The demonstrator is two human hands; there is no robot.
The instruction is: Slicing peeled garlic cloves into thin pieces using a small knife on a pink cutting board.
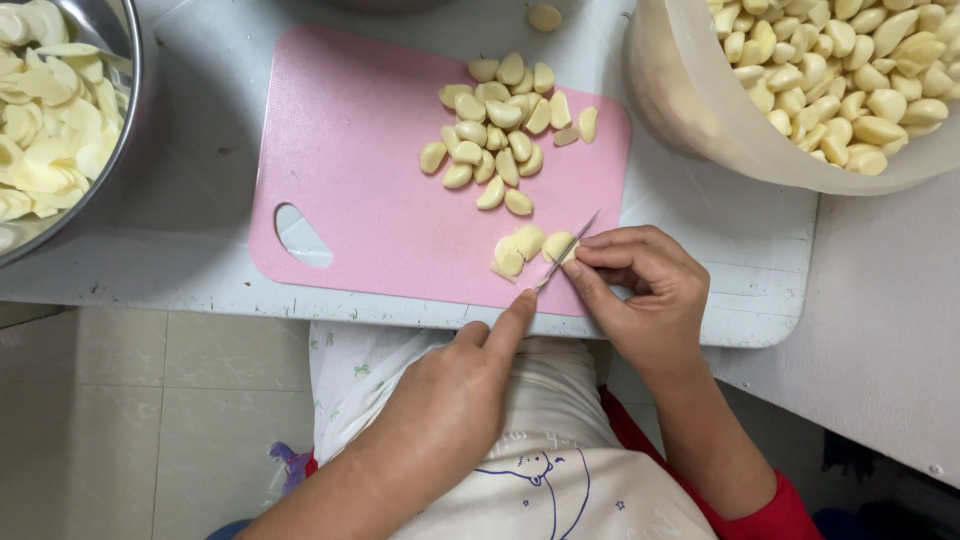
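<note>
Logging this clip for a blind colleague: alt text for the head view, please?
A left hand slices a garlic clove with a knife; the right hand steadies it on a pink cutting board, between bowls of sliced garlic and whole cloves.

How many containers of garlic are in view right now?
2: a metal bowl of sliced garlic at the left edge, and a translucent plastic tub of whole peeled cloves at the top right. Both are cropped.

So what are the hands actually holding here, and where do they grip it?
The left hand grips a knife by its handle, forefinger stretched along it. The right hand pinches a peeled garlic clove at its end, on the pink cutting board.
</note>
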